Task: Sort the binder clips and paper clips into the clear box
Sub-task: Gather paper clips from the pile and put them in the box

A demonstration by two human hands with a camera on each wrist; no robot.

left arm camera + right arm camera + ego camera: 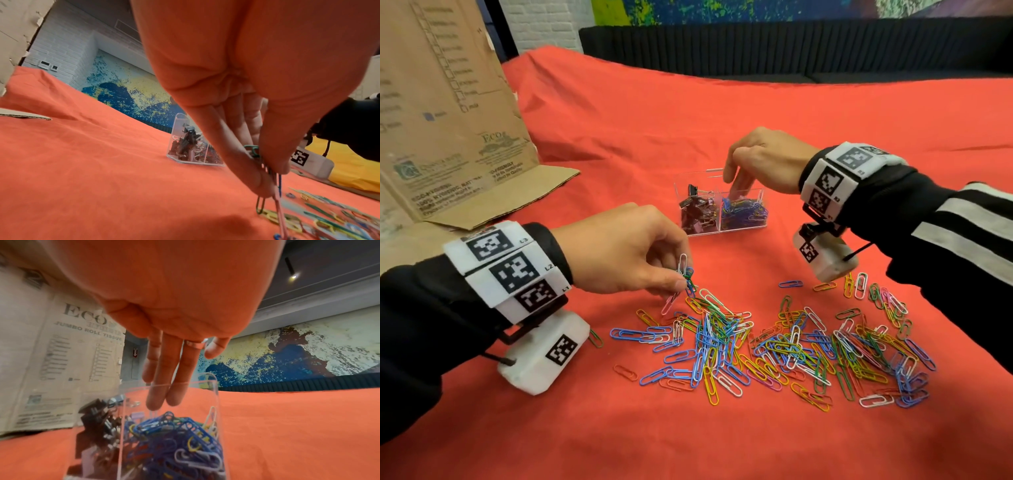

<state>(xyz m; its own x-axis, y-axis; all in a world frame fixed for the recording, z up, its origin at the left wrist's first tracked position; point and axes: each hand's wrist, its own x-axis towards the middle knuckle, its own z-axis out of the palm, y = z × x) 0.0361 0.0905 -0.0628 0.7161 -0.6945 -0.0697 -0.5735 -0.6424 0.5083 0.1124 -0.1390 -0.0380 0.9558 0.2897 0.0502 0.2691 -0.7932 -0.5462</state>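
Observation:
A clear two-part box (763, 224) stands mid-table; its left part holds dark binder clips (697, 209), its right part coloured paper clips (744, 212). My right hand (743, 178) hangs over the right part with straight fingers (162, 391) pointing down into it, holding nothing. My left hand (683, 279) pinches a small bunch of paper clips (267, 170) just above the left end of the loose pile of paper clips (774, 342) on the red cloth. The box (193, 142) shows behind my left fingers.
A brown cardboard box (448, 113) stands at the left, with a flap lying on the red cloth (688, 113). A dark bench (791, 48) runs along the far edge. Bare cloth lies in front of the pile and right of the clear box (213, 402).

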